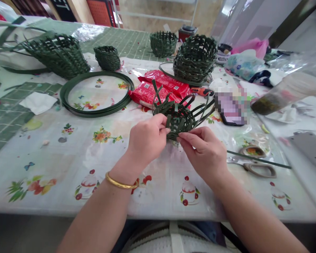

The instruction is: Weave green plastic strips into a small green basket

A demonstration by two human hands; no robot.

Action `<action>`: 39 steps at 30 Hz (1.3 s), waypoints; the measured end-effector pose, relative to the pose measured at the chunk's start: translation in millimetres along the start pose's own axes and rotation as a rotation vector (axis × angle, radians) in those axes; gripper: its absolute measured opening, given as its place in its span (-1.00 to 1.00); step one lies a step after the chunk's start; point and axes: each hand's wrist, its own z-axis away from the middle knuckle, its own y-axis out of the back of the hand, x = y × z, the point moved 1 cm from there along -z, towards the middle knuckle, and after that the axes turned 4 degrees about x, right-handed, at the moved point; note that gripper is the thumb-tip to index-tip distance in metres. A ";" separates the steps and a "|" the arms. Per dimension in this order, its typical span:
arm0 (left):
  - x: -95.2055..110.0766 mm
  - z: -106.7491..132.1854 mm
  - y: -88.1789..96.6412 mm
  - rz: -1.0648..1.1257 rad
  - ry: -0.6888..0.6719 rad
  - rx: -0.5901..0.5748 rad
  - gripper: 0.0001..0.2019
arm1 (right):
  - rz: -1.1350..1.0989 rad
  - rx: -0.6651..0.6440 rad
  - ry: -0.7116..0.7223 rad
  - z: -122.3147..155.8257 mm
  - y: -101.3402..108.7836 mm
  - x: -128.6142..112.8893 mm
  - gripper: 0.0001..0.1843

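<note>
One woven basket (181, 123) sits before me. My fingers (190, 139) clamp it: left hand (147, 137) at eight o'clock, right hand (208, 147) at six.

My left hand (147, 137) and right hand (205, 150) pinch close together, near but apart, each thumb pressed toward its fingers. The backs of both hands face mostly up. Behind the grip, my bare left forearm (100, 212) and right forearm (252, 211) spread outward.
</note>
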 end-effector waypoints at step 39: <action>-4.8 -8.8 -15.0 0.334 -0.074 -0.200 -0.79 | -0.073 0.011 0.194 -19.3 23.7 24.2 -0.85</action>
